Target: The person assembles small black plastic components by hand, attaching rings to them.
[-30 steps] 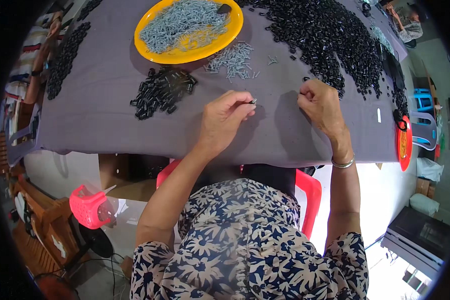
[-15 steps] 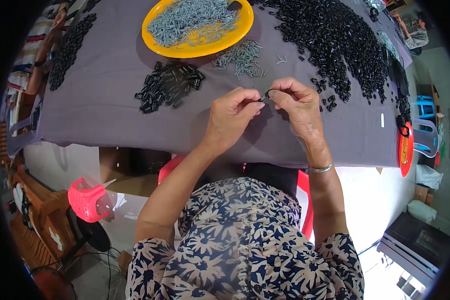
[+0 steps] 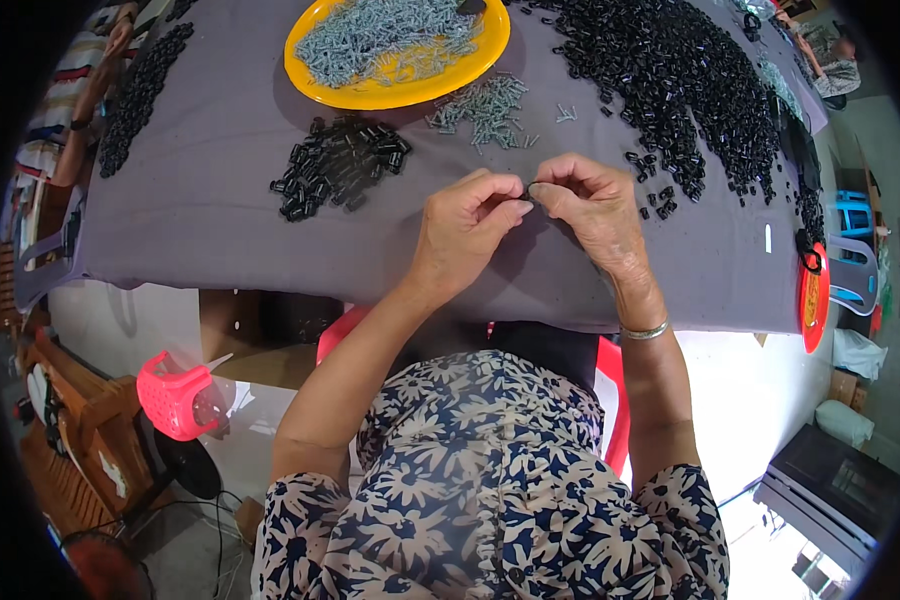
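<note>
Both hands meet above the near middle of the grey cloth, fingertips almost touching. My left hand (image 3: 467, 225) is closed in a pinch on a small black piece (image 3: 527, 196), mostly hidden by the fingers. The thumb and forefinger of my right hand (image 3: 595, 205) pinch a small black part at the same spot, now covered by the fingertips. Just beyond the hands lies a loose heap of small grey screws (image 3: 488, 112). To the left of it is a pile of short black plastic parts (image 3: 342, 165).
A yellow plate (image 3: 395, 98) heaped with screws stands at the far middle. A large spread of black parts (image 3: 660, 90) covers the right side, and another pile (image 3: 145, 95) lies far left. A red-rimmed plate (image 3: 815, 300) is at the right edge. Other people sit at the far corners.
My right hand's fingertips have moved slightly left to meet my left hand's. The black part, visible in the right fingers before, is now hidden between them.
</note>
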`<state>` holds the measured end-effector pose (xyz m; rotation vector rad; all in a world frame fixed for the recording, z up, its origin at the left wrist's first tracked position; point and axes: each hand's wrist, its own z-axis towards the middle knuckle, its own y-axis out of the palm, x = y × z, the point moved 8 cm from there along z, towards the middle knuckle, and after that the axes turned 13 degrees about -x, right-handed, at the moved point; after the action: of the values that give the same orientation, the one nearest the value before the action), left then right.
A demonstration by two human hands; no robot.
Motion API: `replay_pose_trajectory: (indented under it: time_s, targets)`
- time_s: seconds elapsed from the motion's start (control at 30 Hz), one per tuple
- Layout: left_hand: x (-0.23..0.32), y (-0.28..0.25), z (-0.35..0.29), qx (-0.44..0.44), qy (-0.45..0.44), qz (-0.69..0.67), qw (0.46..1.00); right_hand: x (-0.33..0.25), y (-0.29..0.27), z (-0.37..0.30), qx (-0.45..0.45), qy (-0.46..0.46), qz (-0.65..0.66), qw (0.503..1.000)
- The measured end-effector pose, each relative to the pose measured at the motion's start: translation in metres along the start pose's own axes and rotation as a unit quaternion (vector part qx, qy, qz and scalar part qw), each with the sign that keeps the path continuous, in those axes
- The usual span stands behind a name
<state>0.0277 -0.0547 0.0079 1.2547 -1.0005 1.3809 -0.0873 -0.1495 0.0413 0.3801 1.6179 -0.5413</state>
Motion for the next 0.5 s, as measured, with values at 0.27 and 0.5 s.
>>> replay_pose_trajectory:
  time_s: [0.27,0.5]
  targets:
    - [-0.007,-0.002,-0.002,0.03,-0.002,-0.033,0.999,0.001,0.003,0.001,-0.008,0.004,-0.028,1.0]
    - [0.026,0.004,-0.004,0.044,0.122,0.264,0.956,0.012,0.002,-0.004,-0.003,0.068,-0.027,0.997]
